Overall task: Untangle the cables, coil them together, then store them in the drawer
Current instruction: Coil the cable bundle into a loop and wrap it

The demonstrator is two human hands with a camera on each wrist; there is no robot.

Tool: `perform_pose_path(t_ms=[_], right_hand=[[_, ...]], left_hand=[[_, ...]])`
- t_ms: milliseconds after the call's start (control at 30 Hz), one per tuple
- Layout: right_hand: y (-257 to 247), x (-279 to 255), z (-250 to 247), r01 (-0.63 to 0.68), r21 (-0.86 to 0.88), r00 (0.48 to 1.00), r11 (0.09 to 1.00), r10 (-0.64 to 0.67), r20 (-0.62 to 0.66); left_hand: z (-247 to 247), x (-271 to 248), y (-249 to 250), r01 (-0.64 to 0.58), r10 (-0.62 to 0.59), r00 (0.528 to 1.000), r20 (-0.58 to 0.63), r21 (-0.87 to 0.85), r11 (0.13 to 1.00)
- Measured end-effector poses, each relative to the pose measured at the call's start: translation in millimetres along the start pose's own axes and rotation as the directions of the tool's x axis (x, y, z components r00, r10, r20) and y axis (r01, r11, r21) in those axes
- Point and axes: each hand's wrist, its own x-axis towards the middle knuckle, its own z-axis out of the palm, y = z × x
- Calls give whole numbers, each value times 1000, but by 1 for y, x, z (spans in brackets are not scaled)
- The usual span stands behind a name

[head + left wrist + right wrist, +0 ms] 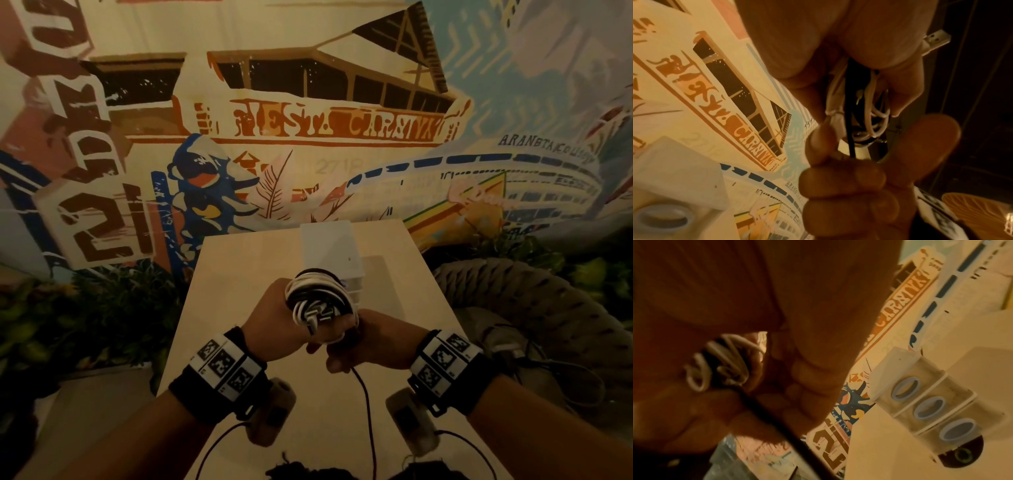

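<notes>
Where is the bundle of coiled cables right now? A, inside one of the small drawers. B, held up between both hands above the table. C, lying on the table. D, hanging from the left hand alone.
B: the coiled cables sit above the table, gripped by the left hand and the right hand, in front of the shut drawers.

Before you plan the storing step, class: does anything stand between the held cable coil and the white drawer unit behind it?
No object lies between them. The cable coil, gripped by the left hand and right hand, sits just before the drawer unit. But all three drawers appear closed, and black cable hangs uncoiled.
</notes>
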Motion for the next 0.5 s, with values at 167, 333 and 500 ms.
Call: perform_pose_path(t_ms=[167, 333, 500], right_hand=[[13, 5, -1, -148, -80, 988, 986, 143, -62], [34, 3, -6, -395, -24, 916, 918, 392, -85], [31, 1, -12, -418, 309, 874, 854, 470, -119]], left_hand=[[-11, -4, -8, 28, -38, 998, 53, 182, 983], [-23, -8, -11, 81, -120, 991, 61, 440, 894], [-21, -3, 0, 89, -353, 918, 182, 772, 630]])
